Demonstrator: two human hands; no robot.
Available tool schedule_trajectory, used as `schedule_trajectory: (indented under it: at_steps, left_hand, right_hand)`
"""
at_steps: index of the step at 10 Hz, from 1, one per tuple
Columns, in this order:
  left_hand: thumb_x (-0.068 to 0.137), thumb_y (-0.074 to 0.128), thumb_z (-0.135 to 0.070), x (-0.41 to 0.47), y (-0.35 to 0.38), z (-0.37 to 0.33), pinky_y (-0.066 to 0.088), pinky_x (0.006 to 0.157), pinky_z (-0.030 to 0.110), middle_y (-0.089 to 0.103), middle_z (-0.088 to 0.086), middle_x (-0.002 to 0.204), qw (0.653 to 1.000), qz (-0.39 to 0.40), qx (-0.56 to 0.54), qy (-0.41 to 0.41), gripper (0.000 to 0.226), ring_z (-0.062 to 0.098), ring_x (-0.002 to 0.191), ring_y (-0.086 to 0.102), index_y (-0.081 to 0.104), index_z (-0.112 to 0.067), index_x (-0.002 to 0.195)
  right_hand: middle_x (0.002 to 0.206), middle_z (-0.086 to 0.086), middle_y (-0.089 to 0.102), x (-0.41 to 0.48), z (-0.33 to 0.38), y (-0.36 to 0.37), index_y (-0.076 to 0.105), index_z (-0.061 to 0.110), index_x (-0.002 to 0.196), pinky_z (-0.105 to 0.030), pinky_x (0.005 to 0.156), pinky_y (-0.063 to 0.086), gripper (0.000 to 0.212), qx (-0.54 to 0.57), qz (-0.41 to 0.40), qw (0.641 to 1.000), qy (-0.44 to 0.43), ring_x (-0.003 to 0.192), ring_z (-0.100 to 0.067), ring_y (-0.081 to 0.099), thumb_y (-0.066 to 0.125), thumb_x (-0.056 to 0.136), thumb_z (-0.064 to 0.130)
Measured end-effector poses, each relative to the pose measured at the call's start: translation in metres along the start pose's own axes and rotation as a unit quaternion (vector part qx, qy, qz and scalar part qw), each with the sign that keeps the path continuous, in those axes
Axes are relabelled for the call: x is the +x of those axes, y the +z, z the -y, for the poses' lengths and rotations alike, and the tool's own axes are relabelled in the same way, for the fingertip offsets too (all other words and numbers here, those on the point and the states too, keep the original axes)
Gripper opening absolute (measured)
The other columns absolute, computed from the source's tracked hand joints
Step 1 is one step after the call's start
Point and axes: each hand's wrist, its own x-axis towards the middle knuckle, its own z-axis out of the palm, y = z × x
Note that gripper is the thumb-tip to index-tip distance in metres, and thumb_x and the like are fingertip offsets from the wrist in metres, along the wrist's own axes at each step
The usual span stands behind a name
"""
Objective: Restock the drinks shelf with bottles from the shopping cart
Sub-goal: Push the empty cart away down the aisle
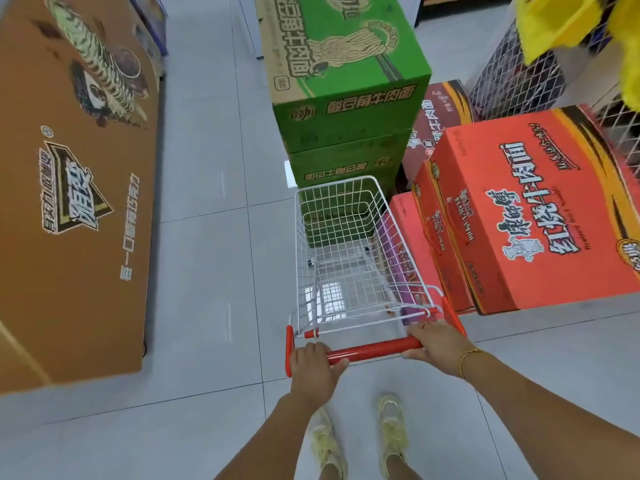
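Small white wire shopping cart (pixel 341 271); red handle (pixel 374 349); upright on tiled floor (pixel 207 237)

Reaching forward and down with bare left arm (pixel 277 427) and right arm (pixel 540 393). Gripping the red handle (pixel 370 350) at its left end with the left hand (pixel 313 363), fingers (pixel 313 348) curled over the top. Clasping the right end with the right hand (pixel 438 342), knuckles up, beaded bracelet (pixel 465 360) at the wrist.

Left edge crops the brown carton (pixel 76 188); the yellow object (pixel 568 19) is blurred.
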Motion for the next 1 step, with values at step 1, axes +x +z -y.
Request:
schedule_trajectory:
  at_steps: [1]
  left_hand:
    - [0.091, 0.049, -0.045, 0.0122, -0.0400, -0.0032, 0.043, 0.080, 0.018, 0.059, 0.009, 0.117, 0.978, 0.135, -0.150, -0.055, 0.048, 0.020, 0.099, 0.060, 0.051, -0.009, 0.122]
  right_hand:
    - [0.119, -0.007, 0.056, 0.0001, 0.0122, -0.0351, 0.051, 0.020, 0.114, -0.027, 0.086, 0.038, 0.040, 0.073, 0.070, 0.994, 0.037, 0.107, -0.023, 0.052, 0.061, 0.084, 0.045]
